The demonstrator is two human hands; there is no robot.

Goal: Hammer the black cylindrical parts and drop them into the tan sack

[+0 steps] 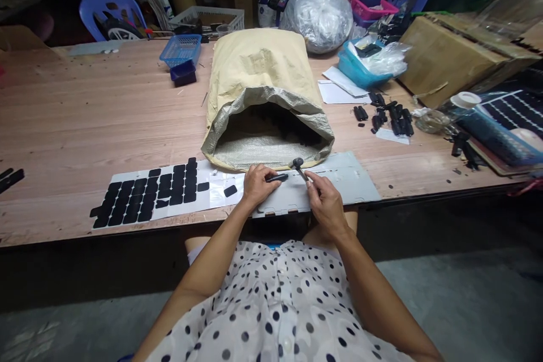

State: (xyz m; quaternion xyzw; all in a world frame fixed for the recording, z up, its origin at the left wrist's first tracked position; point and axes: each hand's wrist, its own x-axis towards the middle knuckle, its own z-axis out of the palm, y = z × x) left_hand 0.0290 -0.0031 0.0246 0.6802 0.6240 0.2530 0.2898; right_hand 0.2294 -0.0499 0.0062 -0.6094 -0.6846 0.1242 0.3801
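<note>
My left hand (258,185) rests on the grey board (356,178) at the table's front edge. Its fingers pinch a small black elongated part (278,177), whose exact kind I cannot make out. Just to the right, my right hand (326,199) grips the thin handle of a small hammer-like tool (298,164) with a dark rounded head. The head is close to the tip of the black part. Directly beyond both hands lies a cream woven sack (263,62), its mouth facing me, with dark pieces partly visible in the shadow inside.
Left of my hands, rows of black rounded pads (136,198) lie on a pale sheet, with one loose pad (230,190). Black parts (399,119) are piled at right, near a cardboard box (453,62). Blue baskets (181,50) and a plastic bag bundle (318,18) stand farther back.
</note>
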